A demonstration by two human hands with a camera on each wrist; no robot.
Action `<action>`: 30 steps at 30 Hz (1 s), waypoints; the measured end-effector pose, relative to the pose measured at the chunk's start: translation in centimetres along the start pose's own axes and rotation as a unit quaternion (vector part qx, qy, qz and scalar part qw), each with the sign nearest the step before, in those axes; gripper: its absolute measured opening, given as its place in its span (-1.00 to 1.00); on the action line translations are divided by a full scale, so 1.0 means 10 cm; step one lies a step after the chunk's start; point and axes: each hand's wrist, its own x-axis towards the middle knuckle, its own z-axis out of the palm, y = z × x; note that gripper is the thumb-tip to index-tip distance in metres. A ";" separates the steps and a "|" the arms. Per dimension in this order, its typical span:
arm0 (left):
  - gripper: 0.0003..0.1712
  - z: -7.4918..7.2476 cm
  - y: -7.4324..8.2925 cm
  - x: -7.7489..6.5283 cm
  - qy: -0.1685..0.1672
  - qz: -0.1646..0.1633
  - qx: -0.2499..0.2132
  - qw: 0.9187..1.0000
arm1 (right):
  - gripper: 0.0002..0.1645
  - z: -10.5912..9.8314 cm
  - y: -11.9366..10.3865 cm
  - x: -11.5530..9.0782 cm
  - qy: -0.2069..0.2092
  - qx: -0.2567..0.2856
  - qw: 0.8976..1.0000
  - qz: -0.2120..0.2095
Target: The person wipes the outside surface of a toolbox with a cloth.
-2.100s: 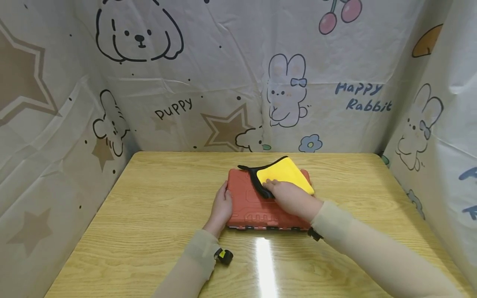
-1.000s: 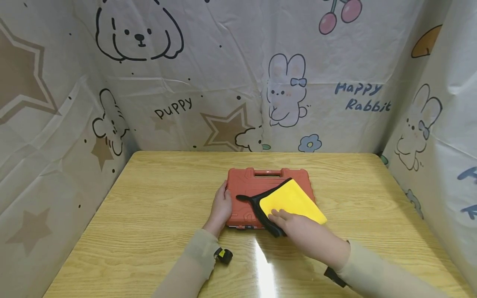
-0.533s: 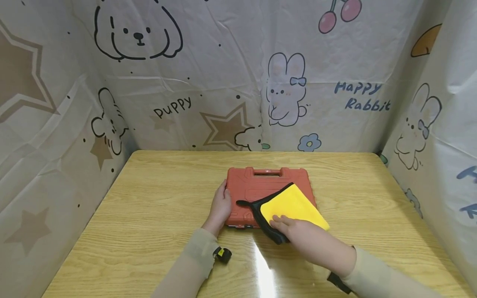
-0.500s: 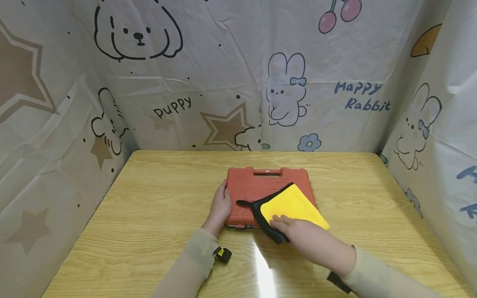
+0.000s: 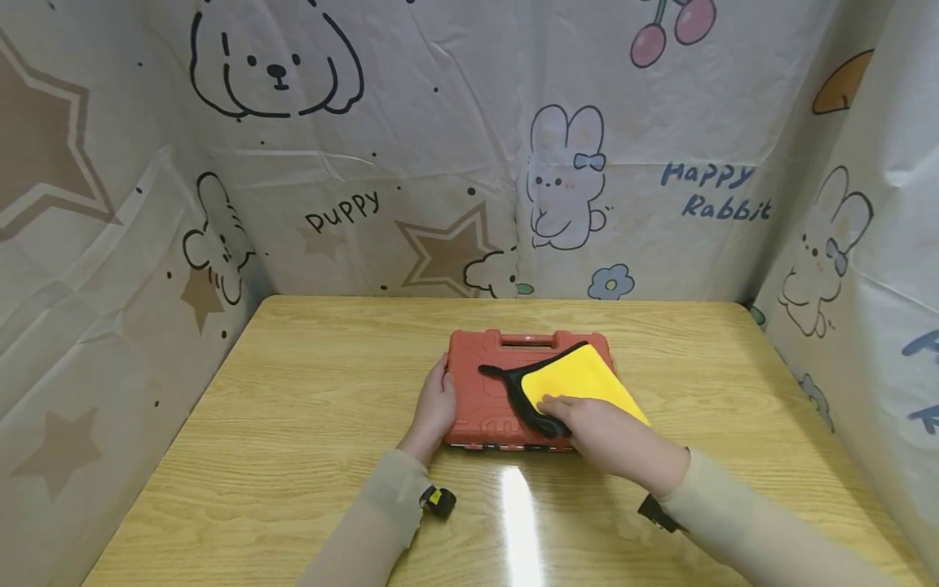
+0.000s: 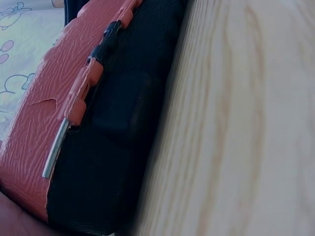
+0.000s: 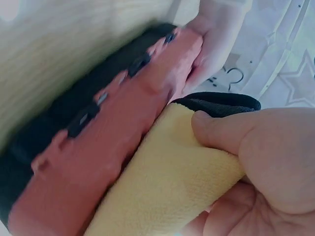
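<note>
A red and black plastic case (image 5: 477, 399) with a carrying handle lies flat on the table. My left hand (image 5: 434, 408) rests along its left side, fingers fairly straight against the edge; only a sliver of that hand (image 6: 19, 219) shows in the left wrist view. A yellow cloth with black trim (image 5: 587, 379) slants over the right part of the case top. My right hand (image 5: 619, 436) pinches the cloth's near edge, thumb over the yellow face and fingers tucked beneath, as the right wrist view shows of the yellow cloth (image 7: 162, 167).
The wooden table (image 5: 315, 391) extends around the case. A printed fabric sheet (image 5: 440, 122) stands behind and on both sides. Hinge pins and black clips (image 7: 83, 120) line the case's near side. A camera (image 5: 440, 501) is strapped at the left wrist.
My right hand slid the cloth from the case's far part toward its near edge, then back away and slightly right over the last half second. The left hand and case stayed put.
</note>
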 end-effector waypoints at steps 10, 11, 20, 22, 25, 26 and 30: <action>-0.44 0.01 0.00 0.01 0.000 -0.004 0.003 1.000 | -0.54 -0.02 0.20 0.18 0.024 0.001 1.000 -0.004; -0.44 0.01 0.00 0.01 0.001 -0.006 0.003 1.000 | -0.54 -0.02 0.22 0.20 0.025 0.002 1.000 -0.001; -0.44 0.01 -0.02 0.01 0.002 0.002 0.009 1.000 | -0.53 -0.07 0.36 0.35 0.027 0.020 0.999 0.017; -0.44 0.01 -0.02 0.00 0.003 0.003 0.009 1.000 | -0.52 -0.08 0.38 0.37 0.025 0.026 0.999 0.025; -0.45 0.00 -0.01 0.00 0.001 0.006 0.009 1.000 | -0.49 -0.08 0.41 0.40 0.020 0.033 0.999 0.038; -0.45 -0.01 -0.01 0.00 0.000 0.008 0.009 1.000 | -0.48 -0.08 0.42 0.41 0.020 0.035 0.998 0.043; -0.45 -0.01 0.00 -0.01 -0.001 0.009 0.009 1.000 | -0.50 -0.08 0.46 0.46 0.021 0.044 0.997 0.057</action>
